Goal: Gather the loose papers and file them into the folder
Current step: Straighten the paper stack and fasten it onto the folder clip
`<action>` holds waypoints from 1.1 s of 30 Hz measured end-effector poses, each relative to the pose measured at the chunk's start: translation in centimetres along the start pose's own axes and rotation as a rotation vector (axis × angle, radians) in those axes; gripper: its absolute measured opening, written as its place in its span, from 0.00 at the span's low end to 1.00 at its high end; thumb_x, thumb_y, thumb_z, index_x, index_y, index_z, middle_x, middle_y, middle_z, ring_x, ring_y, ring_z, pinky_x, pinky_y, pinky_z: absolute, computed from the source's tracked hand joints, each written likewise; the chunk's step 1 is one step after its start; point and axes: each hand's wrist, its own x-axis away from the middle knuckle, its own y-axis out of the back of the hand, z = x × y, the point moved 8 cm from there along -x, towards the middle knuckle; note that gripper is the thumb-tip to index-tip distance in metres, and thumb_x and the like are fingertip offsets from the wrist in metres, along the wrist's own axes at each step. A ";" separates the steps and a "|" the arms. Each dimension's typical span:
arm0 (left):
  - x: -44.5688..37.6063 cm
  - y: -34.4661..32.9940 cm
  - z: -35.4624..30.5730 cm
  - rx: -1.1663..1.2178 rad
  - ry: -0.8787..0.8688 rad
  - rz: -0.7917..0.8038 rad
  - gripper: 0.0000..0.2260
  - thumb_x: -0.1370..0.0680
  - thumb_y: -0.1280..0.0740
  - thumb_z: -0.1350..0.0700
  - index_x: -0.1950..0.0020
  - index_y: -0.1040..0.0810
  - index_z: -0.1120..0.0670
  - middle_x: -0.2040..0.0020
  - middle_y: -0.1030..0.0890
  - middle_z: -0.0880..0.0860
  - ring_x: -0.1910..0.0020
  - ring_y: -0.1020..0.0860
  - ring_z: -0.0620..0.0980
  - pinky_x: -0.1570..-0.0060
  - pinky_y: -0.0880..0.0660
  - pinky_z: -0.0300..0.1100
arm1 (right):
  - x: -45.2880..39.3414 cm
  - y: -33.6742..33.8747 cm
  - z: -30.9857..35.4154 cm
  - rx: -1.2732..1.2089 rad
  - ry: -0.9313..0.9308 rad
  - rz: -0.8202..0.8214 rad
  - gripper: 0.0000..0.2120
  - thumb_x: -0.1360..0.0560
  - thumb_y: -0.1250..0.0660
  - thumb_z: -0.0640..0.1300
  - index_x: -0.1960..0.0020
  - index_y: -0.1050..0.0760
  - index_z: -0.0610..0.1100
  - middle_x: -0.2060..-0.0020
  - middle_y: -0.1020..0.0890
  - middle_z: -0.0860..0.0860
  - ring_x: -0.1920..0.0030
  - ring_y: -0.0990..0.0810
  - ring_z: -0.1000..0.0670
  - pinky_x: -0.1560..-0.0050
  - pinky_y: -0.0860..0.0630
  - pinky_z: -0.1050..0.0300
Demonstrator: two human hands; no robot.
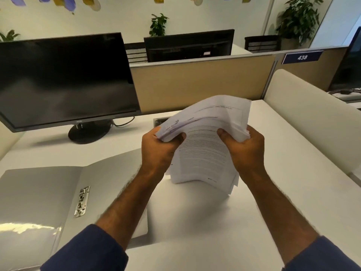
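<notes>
My left hand point(158, 151) and right hand point(245, 151) both clamp the papers point(203, 145), held upright with their lower edge on the tabletop point(293, 173), while the open folder point(39, 192) lies flat to the left, nearer my left hand.

Papers point(205, 151): one stack, sheet count not readable, over the table's point(195, 222) middle.
Folder point(45, 202): one, open, at the table's left edge.
Metal clip point(82, 201): one, inside the folder.
Hands: two, left hand point(159, 151), right hand point(244, 151).
Monitors: two, near monitor point(64, 79), far monitor point(188, 45).
Potted plants: three, plant point(159, 24), corner plant point(298, 18), left plant point(8, 36).
Number plate point(301, 57): one.
</notes>
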 end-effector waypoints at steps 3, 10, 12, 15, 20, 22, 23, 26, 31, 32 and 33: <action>-0.2 -0.7 -0.4 -0.047 -0.015 0.019 0.12 0.28 0.25 0.53 0.51 0.22 0.38 0.54 0.18 0.40 0.55 0.18 0.42 0.59 0.21 0.31 | -0.2 -0.2 1.5 -0.090 0.045 -0.014 0.15 0.32 0.28 0.62 0.51 0.19 0.53 0.59 0.15 0.58 0.57 0.16 0.55 0.62 0.20 0.64; -0.5 -1.2 -0.2 -0.042 -0.018 0.024 0.12 0.27 0.26 0.55 0.50 0.23 0.40 0.53 0.17 0.45 0.52 0.18 0.47 0.55 0.20 0.36 | -1.8 1.5 3.7 -0.082 0.010 -0.230 0.24 0.31 0.39 0.70 0.74 0.32 0.53 0.77 0.28 0.57 0.73 0.29 0.57 0.70 0.31 0.61; -0.6 -1.0 0.1 -0.051 0.007 0.024 0.13 0.27 0.26 0.55 0.46 0.22 0.43 0.50 0.17 0.47 0.51 0.18 0.47 0.52 0.19 0.39 | -2.6 1.8 4.0 -0.058 -0.006 -0.256 0.27 0.32 0.40 0.72 0.73 0.35 0.50 0.75 0.29 0.53 0.71 0.28 0.48 0.67 0.30 0.55; -0.8 -0.9 0.4 -0.042 0.023 0.031 0.15 0.27 0.26 0.55 0.44 0.22 0.43 0.47 0.17 0.48 0.49 0.18 0.48 0.50 0.19 0.41 | -3.2 1.9 3.8 -0.005 -0.027 -0.288 0.25 0.31 0.37 0.69 0.73 0.35 0.50 0.76 0.28 0.54 0.72 0.25 0.51 0.69 0.28 0.60; -0.9 -1.1 0.8 -0.077 0.020 0.059 0.12 0.28 0.25 0.55 0.52 0.21 0.38 0.54 0.17 0.39 0.53 0.17 0.43 0.56 0.19 0.35 | -3.4 2.4 1.9 0.063 -0.042 -0.353 0.15 0.26 0.33 0.54 0.66 0.23 0.46 0.72 0.24 0.55 0.70 0.25 0.55 0.69 0.29 0.65; -1.1 -1.1 1.2 -0.074 0.040 0.061 0.12 0.28 0.25 0.55 0.50 0.20 0.40 0.53 0.16 0.42 0.53 0.17 0.45 0.55 0.19 0.37 | -3.5 2.7 1.4 0.068 -0.037 -0.367 0.10 0.27 0.32 0.47 0.64 0.22 0.43 0.71 0.23 0.55 0.69 0.26 0.56 0.67 0.29 0.64; -1.1 -1.1 1.4 -0.069 0.055 0.058 0.12 0.29 0.25 0.54 0.49 0.20 0.41 0.52 0.15 0.44 0.52 0.17 0.47 0.54 0.19 0.39 | -3.5 2.9 1.1 0.080 -0.034 -0.370 0.08 0.27 0.32 0.45 0.63 0.22 0.43 0.71 0.23 0.56 0.69 0.26 0.57 0.65 0.29 0.65; -1.3 -1.0 1.9 -0.068 0.087 0.055 0.13 0.29 0.25 0.53 0.47 0.20 0.44 0.50 0.15 0.48 0.51 0.17 0.51 0.52 0.19 0.43 | -3.5 3.1 0.3 0.075 -0.047 -0.343 0.03 0.27 0.32 0.41 0.59 0.21 0.46 0.67 0.21 0.58 0.67 0.22 0.57 0.64 0.27 0.68; -1.3 -0.9 2.7 -0.106 0.128 0.077 0.14 0.29 0.24 0.54 0.45 0.20 0.48 0.48 0.16 0.52 0.50 0.18 0.53 0.49 0.19 0.47 | -3.3 2.6 -0.5 -0.061 -0.069 -0.250 0.07 0.24 0.32 0.48 0.56 0.21 0.46 0.66 0.17 0.54 0.68 0.19 0.60 0.68 0.26 0.71; -1.3 -0.9 2.9 -0.108 0.132 0.085 0.14 0.29 0.25 0.54 0.45 0.21 0.49 0.48 0.16 0.53 0.50 0.18 0.53 0.48 0.19 0.48 | -3.2 2.6 -0.7 -0.126 -0.068 -0.213 0.14 0.25 0.34 0.57 0.56 0.21 0.45 0.65 0.16 0.51 0.67 0.18 0.57 0.66 0.24 0.69; -1.2 -0.7 3.0 -0.112 0.128 0.095 0.13 0.29 0.25 0.54 0.45 0.21 0.49 0.48 0.16 0.53 0.50 0.18 0.53 0.47 0.20 0.49 | -3.1 2.6 -1.2 -0.187 -0.072 -0.155 0.23 0.28 0.36 0.65 0.53 0.21 0.45 0.63 0.16 0.48 0.63 0.16 0.54 0.63 0.21 0.65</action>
